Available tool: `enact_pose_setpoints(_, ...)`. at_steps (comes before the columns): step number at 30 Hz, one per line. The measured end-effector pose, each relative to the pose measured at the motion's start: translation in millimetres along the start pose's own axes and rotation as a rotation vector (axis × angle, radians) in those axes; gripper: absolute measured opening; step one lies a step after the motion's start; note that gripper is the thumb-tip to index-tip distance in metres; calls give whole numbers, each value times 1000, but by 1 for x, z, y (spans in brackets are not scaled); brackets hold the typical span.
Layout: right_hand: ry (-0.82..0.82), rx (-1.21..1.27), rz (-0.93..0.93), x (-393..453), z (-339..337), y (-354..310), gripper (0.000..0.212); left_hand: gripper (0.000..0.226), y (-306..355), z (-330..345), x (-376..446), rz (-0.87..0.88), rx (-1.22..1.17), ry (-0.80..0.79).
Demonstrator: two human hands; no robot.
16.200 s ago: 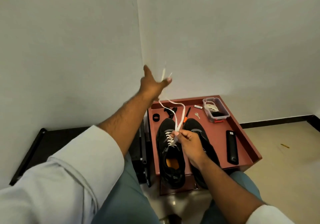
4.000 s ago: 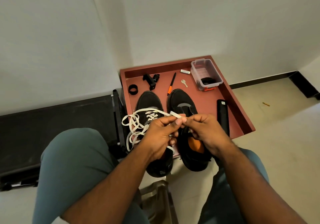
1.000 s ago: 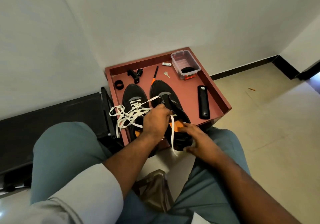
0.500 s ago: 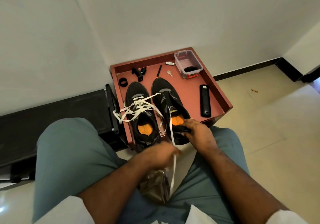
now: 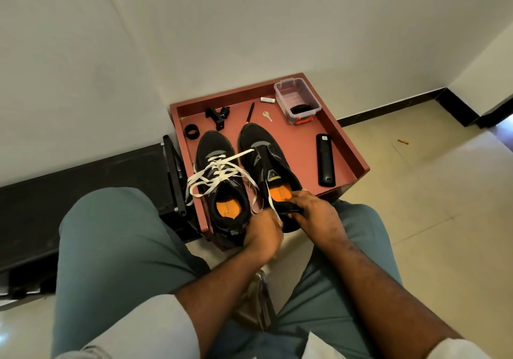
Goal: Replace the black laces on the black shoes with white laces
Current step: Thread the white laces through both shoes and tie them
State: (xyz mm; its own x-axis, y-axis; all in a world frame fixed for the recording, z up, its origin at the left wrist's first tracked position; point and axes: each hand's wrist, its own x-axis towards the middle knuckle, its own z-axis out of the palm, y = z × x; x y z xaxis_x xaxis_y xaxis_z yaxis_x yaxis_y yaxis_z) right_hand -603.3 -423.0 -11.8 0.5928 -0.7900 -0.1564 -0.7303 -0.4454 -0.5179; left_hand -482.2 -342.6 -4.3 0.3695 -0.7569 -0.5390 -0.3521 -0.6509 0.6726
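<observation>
- Two black shoes stand side by side in a red tray, toes to the wall, heels at the near rim.
- The left shoe carries a white lace through its eyelets; loose ends spill over the tray's left edge.
- The right shoe shows an open tongue and an orange insole, its heel hanging past the near rim.
- The left hand is curled, pinching a white lace end that runs up toward the right shoe, though the fingertips are hard to make out.
- The right hand grips the heel collar of the right shoe.
- A black remote lies right of the shoes, with bare tray floor between them.
- At the far rim sit a clear box, a key, a black ring and a black clamp.
- Open tile floor spreads to the right; a black bench crowds the tray's left side.
</observation>
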Motion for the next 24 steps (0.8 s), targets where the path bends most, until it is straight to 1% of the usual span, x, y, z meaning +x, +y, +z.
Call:
enact_pose_setpoints(1, 2, 2, 7, 0, 0, 0, 38, 16, 0, 0, -8, 17, 139, -198)
enact_pose_setpoints(3, 6, 8, 17, 1, 1, 0, 38, 20, 0, 0, -25, -32, 367, -607)
enact_pose_setpoints(4, 7, 8, 18, 1, 1, 0, 37, 21, -1, 0, -28, -7, 521, -677)
enact_pose_setpoints(5, 6, 7, 16, 2, 2, 0, 37, 22, 0, -4, -26, 50, 663, -650)
enact_pose_setpoints(6, 4, 7, 14, 2, 2, 0, 36, 23, 3, -9, -24, 132, 749, -549)
enact_pose_setpoints(7, 5, 11, 14, 3, 3, -1, 36, 22, 7, -16, -19, 193, 756, -440)
enact_pose_setpoints(10, 21, 21, 17, 1, 2, -3, 35, 15, 21, -42, -2, 185, 431, -170)
enact_pose_setpoints(12, 19, 13, 13, -1, 0, -4, 37, 14, 28, -57, 14, 206, 299, 43)
enact_pose_setpoints(14, 10, 8, 13, -1, -1, -5, 38, 17, 31, -70, 31, 245, 298, 186)
enact_pose_setpoints(16, 2, 0, 16, -1, -2, -7, 39, 20, 32, -80, 50, 269, 441, 301)
enact_pose_setpoints(18, -1, -17, 18, -2, -3, -9, 41, 23, 35, -87, 68, 296, 685, 353)
enact_pose_setpoints(20, -4, -26, 15, -2, -4, -10, 43, 24, 39, -90, 81, 289, 933, 332)
enact_pose_setpoints(22, -8, -23, 15, -2, -5, -10, 43, 26, 41, -91, 91, 261, 1060, 311)
enact_pose_setpoints(24, -9, -26, 13, -2, -6, -11, 42, 27, 41, -92, 99, 255, 1101, 302)
